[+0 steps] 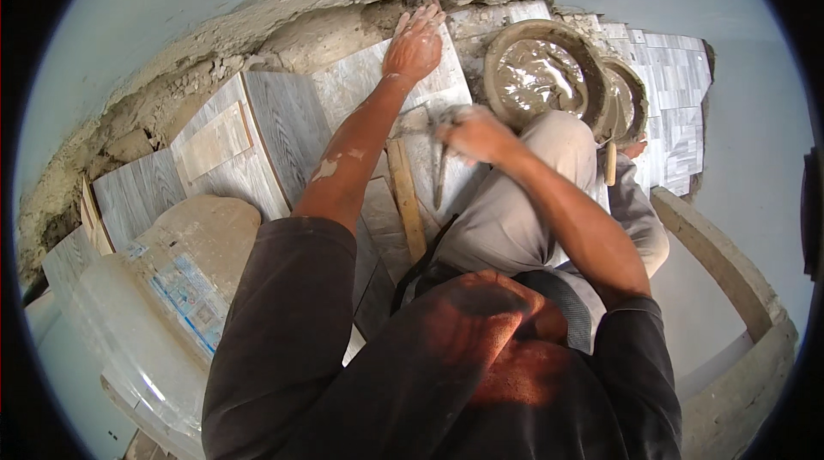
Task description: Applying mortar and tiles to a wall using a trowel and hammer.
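My left hand (415,44) lies with its fingers stretched out on a pale grey wood-pattern tile (365,65), close to the broken lower edge of the wall. Smears of grey mortar mark its fingers and forearm. Nearer my body, my right hand (481,136) is closed and blurred by motion in front of my raised knee. From it a thin, dark, stick-like tool (440,177) points down; its kind is unclear. Just right of my hands stands a round basin (495,74) holding wet grey mortar (536,78).
A second mortar basin (639,104) sits behind the first, with a yellow handle (611,164) near it. Loose tiles (287,108) lean at the left beside a dusty sack (202,228). A wooden strip (405,202) lies between my arms. Tiled floor (674,82) extends right.
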Demonstrator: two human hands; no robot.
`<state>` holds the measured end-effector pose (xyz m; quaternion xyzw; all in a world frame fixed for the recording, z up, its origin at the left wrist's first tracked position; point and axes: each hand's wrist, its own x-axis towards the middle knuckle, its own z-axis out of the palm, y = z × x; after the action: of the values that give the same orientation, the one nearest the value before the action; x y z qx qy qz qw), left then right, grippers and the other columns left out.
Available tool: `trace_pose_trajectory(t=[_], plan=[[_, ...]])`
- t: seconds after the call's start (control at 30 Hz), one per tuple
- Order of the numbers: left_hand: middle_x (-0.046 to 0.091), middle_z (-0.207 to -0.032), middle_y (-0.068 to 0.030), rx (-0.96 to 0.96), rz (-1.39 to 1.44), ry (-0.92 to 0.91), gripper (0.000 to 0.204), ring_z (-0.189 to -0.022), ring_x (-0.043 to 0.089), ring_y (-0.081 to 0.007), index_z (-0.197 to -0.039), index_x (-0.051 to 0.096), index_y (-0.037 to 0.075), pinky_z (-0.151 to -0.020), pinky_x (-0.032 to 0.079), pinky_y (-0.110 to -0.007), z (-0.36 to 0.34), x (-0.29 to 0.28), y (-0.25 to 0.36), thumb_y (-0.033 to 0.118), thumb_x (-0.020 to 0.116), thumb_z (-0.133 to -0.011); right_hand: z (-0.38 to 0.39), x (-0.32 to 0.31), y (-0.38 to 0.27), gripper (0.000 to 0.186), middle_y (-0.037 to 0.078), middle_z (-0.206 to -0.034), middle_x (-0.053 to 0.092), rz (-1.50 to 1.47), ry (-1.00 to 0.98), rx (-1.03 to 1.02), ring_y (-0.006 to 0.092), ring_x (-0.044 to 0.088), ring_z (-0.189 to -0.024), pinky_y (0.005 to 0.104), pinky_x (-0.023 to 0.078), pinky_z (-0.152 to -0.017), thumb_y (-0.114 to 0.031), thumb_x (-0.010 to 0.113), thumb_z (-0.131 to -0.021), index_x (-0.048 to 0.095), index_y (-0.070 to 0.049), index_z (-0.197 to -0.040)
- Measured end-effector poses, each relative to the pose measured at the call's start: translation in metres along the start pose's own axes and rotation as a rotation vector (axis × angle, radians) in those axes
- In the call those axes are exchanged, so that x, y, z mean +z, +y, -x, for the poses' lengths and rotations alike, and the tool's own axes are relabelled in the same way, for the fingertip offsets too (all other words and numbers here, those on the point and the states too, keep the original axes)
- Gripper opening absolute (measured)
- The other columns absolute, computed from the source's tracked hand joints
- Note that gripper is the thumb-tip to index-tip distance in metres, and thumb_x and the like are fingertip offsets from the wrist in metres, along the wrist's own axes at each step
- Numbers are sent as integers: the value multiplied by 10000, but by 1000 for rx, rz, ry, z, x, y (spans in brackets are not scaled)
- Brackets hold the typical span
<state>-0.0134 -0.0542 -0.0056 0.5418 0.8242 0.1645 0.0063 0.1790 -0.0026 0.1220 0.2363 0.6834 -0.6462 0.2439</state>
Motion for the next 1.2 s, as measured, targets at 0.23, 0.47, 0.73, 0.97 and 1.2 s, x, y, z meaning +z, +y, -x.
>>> trace_pose_trajectory(t=[0.23, 0.47, 0.73, 0.97, 1.2], plan=[[461, -1414, -137, -9, 27, -7, 439, -1342, 385, -273, -1306, 531, 43, -1147, 235, -418, -2, 0, -2, 182, 441, -899, -37, 33, 26, 208, 202, -850, 679, 843, 295, -199, 282, 692, -807, 417, 559, -679, -112, 541, -845, 653, 32, -943], [470, -1406, -136, -34, 44, -7, 428, -1341, 386, -281, -1297, 538, 38, -1147, 238, -421, -2, -2, 1, 161, 425, -902, -47, 75, 6, 317, 151, -1164, 600, 1225, 180, -491, 275, 521, -1116, 482, 408, -898, -152, 505, -883, 630, -37, -1152], [460, -1415, -135, 37, 16, -3, 443, -1340, 388, -291, -1313, 521, 39, -1145, 241, -432, -3, -2, -1, 144, 431, -892, -65, 84, 13, 387, 206, -1265, 538, 1167, 192, -587, 354, 492, -1176, 505, 331, -1002, -177, 426, -932, 533, 10, -1254], [429, -1438, -143, 18, 46, -79, 455, -1360, 358, -292, -1329, 499, 28, -1145, 230, -441, -5, -5, 0, 139, 418, -895, -76, 83, 12, 412, 205, -1209, 553, 1047, 114, -557, 328, 504, -1173, 458, 364, -963, -293, 460, -947, 561, -35, -1252], [380, -1465, -169, 39, 120, -114, 457, -1366, 341, -310, -1351, 476, 32, -1143, 228, -447, -8, -15, 0, 147, 408, -914, -75, 81, 19, 298, 213, -1169, 469, 772, 162, -1058, 366, 552, -994, 473, 434, -844, -248, 436, -958, 553, -220, -1230]])
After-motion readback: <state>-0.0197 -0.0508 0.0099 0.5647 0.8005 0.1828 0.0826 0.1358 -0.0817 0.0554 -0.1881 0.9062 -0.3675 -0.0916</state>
